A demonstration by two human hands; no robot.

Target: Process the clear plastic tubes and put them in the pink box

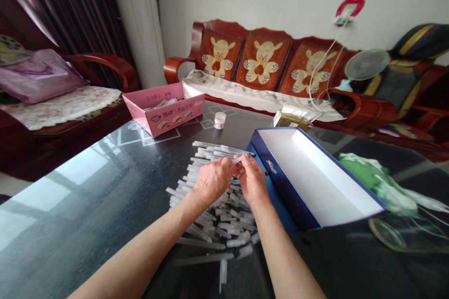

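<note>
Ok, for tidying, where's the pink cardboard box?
In the head view, the pink cardboard box stands at upper left on the table, left of the small jar.

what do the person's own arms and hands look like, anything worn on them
The left hand and right hand are both ungloved. The left forearm and right forearm are bare as far as they show: no sleeve, watch or bracelet. Rings are hard to rule out.

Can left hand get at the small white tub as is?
Probably yes: only low tubes and tabletop lie between the left hand and tub; it may need to release the held tube first.
</note>
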